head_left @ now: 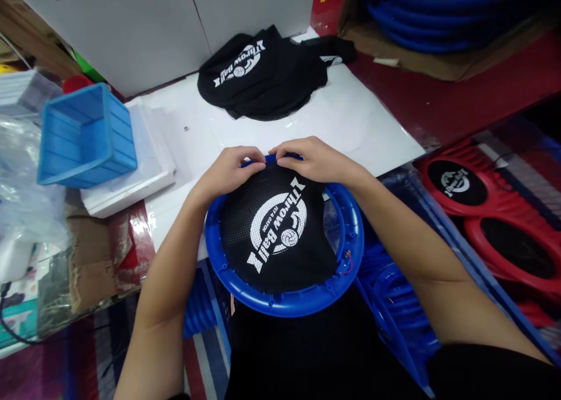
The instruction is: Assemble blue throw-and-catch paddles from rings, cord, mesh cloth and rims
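Observation:
A blue plastic ring [280, 305] leans between my body and the white table edge. Inside it lies a round black mesh cloth [239, 230] printed "Throw Ball" in white. Both hands meet at the ring's far rim. My left hand [232, 167] pinches the mesh edge against the rim with thumb and fingers. Close beside it, my right hand [307, 157] does the same, fingertips almost touching the left ones. On the right the mesh sits away from the rim, leaving a gap. Thin red wires [348, 264] show on the ring's right side.
More black printed cloths [267, 87] lie on the white tabletop [184, 149] before a large white carton [144, 26]. A blue bin [90, 134] stands at left on white boxes. Blue rings [438, 14] fill a carton; red discs [508, 236] are stacked at right.

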`<state>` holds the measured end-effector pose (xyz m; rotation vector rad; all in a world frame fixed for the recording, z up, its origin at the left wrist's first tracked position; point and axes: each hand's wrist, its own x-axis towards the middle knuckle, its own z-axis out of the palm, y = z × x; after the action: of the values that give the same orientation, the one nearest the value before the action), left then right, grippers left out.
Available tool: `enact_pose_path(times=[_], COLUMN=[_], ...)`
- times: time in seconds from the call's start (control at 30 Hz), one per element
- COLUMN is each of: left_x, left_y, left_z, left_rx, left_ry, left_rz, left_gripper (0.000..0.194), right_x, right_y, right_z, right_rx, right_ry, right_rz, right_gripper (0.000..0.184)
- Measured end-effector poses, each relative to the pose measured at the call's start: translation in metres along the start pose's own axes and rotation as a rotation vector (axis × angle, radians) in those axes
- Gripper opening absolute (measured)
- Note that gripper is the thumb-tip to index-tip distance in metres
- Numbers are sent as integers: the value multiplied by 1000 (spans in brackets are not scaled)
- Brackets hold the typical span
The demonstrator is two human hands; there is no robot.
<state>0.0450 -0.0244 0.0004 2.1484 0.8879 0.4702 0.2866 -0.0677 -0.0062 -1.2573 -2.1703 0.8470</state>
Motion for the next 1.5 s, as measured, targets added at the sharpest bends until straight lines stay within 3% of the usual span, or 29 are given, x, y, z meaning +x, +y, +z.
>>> enact_pose_path(times=[0.17, 0.53, 0.87, 0.97, 1.1, 1.2, 1.3, 1.4, 1.47, 1.5], left_x=[8, 16, 19, 12, -1, -9, -17, -27, -33, -36], left_y=[-1, 2, 2, 3, 4, 8, 19, 34, 40, 41], left_z=[3, 2, 7, 4, -6, -13, -20, -26, -29, -30], left_rx=[-50, -114, 33, 64, 331, 584, 726, 768, 802, 829], left_ry=[-22, -61, -20, -18, -17, -19, -10, -50, -73, -68], left_rz=[-90, -201, -175, -160, -154, -230, -427, -664, -756, -734], left_gripper=[22, 22, 18, 19, 26, 39, 52, 67, 67, 62], right_x=[4, 25, 19, 3, -50, -98, -129, -135, -131, -129], right_y=[-1, 17, 19, 11, -18, -44, -61, -63, -58, -56], right_z=[2, -17, -5, -5, 1, 15, 34, 44, 43, 41], right_rx=[-27, 88, -27, -69, -259, -429, -516, -451, -382, -362], right_ry=[12, -226, -107, 28, 251, 211, 153, 65, 10, -13], right_rz=[12, 39, -38, -6, 23, 102, 252, 368, 385, 378], right_gripper=[20, 16, 15, 15, 19, 23, 42, 66, 67, 65])
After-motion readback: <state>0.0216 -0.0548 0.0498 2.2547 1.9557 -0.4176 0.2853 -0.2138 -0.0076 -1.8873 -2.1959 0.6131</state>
